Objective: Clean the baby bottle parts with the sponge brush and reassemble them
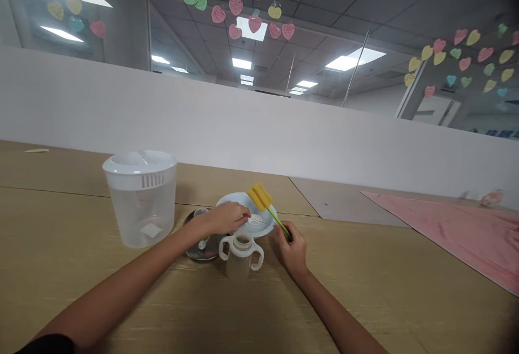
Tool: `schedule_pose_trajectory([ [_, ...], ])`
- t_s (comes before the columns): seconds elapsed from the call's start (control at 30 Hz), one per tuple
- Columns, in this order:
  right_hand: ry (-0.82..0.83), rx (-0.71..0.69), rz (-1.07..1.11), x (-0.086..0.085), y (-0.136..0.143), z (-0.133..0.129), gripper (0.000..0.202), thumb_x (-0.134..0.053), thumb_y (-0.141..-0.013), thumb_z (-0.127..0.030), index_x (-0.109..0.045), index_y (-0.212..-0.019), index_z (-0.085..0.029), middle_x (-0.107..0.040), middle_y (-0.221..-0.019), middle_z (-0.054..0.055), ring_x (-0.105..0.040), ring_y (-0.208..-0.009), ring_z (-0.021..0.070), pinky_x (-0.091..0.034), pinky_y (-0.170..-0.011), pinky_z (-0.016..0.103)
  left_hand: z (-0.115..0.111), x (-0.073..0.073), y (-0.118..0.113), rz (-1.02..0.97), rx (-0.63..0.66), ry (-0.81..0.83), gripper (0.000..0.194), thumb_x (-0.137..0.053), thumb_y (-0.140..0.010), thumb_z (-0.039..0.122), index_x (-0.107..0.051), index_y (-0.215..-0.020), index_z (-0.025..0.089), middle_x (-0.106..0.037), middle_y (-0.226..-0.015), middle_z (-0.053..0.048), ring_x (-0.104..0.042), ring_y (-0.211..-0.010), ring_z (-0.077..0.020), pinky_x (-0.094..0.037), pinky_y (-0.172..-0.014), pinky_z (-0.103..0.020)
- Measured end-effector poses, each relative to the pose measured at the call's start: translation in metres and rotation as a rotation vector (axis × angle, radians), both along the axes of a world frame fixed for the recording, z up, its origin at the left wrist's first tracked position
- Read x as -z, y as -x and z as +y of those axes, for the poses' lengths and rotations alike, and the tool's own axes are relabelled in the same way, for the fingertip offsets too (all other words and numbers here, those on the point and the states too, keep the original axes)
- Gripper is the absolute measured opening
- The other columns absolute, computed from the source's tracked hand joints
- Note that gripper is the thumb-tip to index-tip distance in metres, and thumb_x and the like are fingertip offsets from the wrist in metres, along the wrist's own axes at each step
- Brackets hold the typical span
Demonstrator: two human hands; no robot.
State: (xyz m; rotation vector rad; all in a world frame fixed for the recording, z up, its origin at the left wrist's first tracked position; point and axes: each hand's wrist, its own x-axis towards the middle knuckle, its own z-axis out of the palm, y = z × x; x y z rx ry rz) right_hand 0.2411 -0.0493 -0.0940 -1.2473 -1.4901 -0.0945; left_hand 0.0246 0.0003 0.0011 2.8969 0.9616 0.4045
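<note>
My right hand (292,248) is closed round the green handle of a bottle brush with a yellow sponge head (260,197), which tilts up to the left. My left hand (229,217) is closed in a pinch over a white bowl (227,198). A thin wire-like line (263,221) runs from its fingertips towards my right hand; its ends are hard to make out. Just below the hands stands an open baby bottle (239,262) with two white handles, upright and without a lid. Behind my left wrist a round metal tray (198,252) holds small whitish parts, partly hidden.
A clear plastic bucket with a white lid (140,197) stands at the left. At the right lies a pink cloth or sheet (458,229), with a small pinkish object (492,198) behind it. A white wall (243,132) closes off the table's far side.
</note>
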Motion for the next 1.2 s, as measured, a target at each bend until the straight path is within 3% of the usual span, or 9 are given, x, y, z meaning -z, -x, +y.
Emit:
schedule_pose_trajectory([
  [0.17, 0.006, -0.005, -0.015, -0.001, 0.001, -0.001, 0.025, -0.046, -0.084, -0.035, -0.06, -0.079, -0.015, -0.06, -0.065, 0.001, -0.05, -0.055, 0.0116, -0.039, -0.054, 0.022, -0.008, 0.011, -0.012, -0.047, 0.121, 0.185, 0.035, -0.035, -0.084, 0.014, -0.058, -0.11, 0.012, -0.061, -0.11, -0.011, -0.055, -0.098, -0.024, -0.039, -0.086, -0.03],
  [0.4, 0.009, 0.006, -0.021, -0.003, 0.002, -0.002, 0.024, -0.047, -0.084, -0.035, -0.06, -0.079, -0.015, -0.059, -0.062, 0.001, -0.049, -0.054, 0.0119, -0.039, -0.055, 0.022, -0.004, 0.012, -0.009, -0.051, 0.187, 0.287, 0.031, -0.033, -0.085, 0.016, -0.061, -0.098, 0.013, -0.062, -0.1, -0.008, -0.055, -0.09, -0.0196, -0.04, -0.082, -0.025],
  [0.57, 0.016, 0.002, -0.012, -0.001, 0.0, -0.001, 0.024, -0.047, -0.083, -0.035, -0.06, -0.079, -0.015, -0.059, -0.063, 0.0, -0.05, -0.055, 0.0117, -0.039, -0.055, 0.022, -0.001, 0.014, -0.011, -0.036, 0.205, 0.297, 0.031, -0.032, -0.086, 0.02, -0.059, -0.099, 0.015, -0.059, -0.106, -0.009, -0.053, -0.096, -0.0199, -0.037, -0.087, -0.026],
  [0.97, 0.02, 0.007, -0.001, -0.002, -0.003, -0.002, 0.025, -0.048, -0.083, -0.036, -0.06, -0.078, -0.015, -0.059, -0.063, 0.0, -0.048, -0.054, 0.0111, -0.039, -0.053, 0.021, 0.0, 0.019, -0.012, -0.074, 0.106, 0.266, 0.021, -0.037, -0.084, 0.024, -0.057, -0.086, 0.017, -0.062, -0.088, -0.005, -0.053, -0.076, -0.018, -0.038, -0.069, -0.025],
  [1.2, 0.015, 0.009, -0.014, -0.003, -0.002, -0.002, 0.026, -0.047, -0.083, -0.037, -0.06, -0.077, -0.015, -0.058, -0.062, 0.0, -0.047, -0.053, 0.0107, -0.038, -0.052, 0.021, -0.004, 0.017, -0.011, -0.105, 0.106, 0.244, 0.021, -0.037, -0.082, 0.019, -0.055, -0.091, 0.015, -0.058, -0.091, -0.006, -0.054, -0.079, -0.0187, -0.04, -0.071, -0.026],
])
